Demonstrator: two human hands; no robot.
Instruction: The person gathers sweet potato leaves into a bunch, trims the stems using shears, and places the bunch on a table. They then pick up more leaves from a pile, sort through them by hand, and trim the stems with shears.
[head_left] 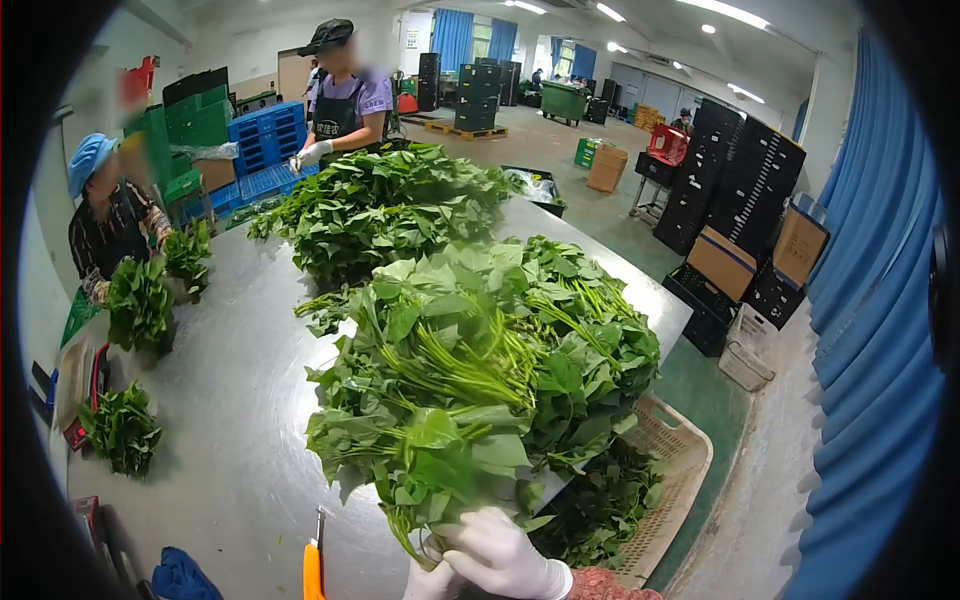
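Note:
At the near edge of the metal table, my right hand (508, 556), in a white glove, has its fingers closed at the stem end of a bunch of leafy greens (455, 465). My left hand (432, 580), gloved too and partly cut off by the frame's bottom, grips the same stems from the left. The bunch's leaves point away from me, over a large heap of greens (590, 340) with long pale stems. An orange-handled tool (314, 572) with a narrow metal end lies left of my hands.
Beyond is a second heap of greens (400, 205) on the metal table (240, 420). Small bunches (122, 430) lie left, near a scale (85, 400). A beige crate (690, 455) of greens stands right. Two co-workers (345, 100) stand at the far and left sides; blue cloth (185, 575) lies front left.

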